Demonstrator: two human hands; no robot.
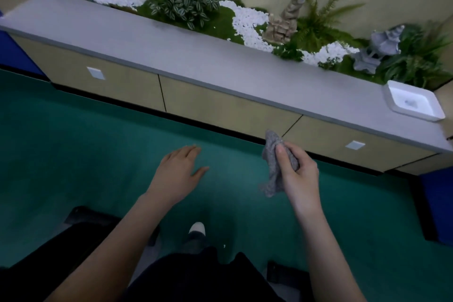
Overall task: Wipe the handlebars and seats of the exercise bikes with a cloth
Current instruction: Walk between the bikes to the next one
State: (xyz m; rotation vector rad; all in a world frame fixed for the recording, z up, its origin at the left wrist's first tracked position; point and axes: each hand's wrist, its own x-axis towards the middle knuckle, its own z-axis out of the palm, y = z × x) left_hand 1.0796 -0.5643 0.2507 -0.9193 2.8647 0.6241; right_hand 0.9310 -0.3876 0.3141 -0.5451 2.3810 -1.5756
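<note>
My right hand is closed around a crumpled grey cloth, which hangs out above and below the fist, held in the air over the green floor. My left hand is stretched out flat with fingers apart and nothing in it, palm down, to the left of the cloth. No handlebar or seat of an exercise bike shows clearly. A dark piece of equipment lies at the lower left, partly hidden by my left arm.
A long grey counter on beige cabinets runs across in front of me. Behind it is a planter with ferns, white pebbles and stone ornaments. A white tray sits at the counter's right end. Green floor lies between. Blue panels stand at both sides.
</note>
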